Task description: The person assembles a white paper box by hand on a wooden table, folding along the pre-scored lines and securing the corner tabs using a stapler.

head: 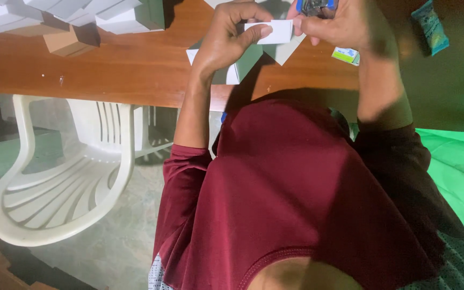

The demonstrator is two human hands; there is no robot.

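At the top centre of the frame, the left hand (226, 37) pinches a small white card (276, 31) between thumb and fingers, holding it level above the wooden table (130, 70). The right hand (339, 24) closes on the card's other end, steadying it, with a blue-and-metal tool (317, 5) tucked in its grasp.

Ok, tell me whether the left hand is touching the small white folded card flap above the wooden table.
Touching. The head view shows the left hand with fingertips pinching the small white card flap, no gap visible.
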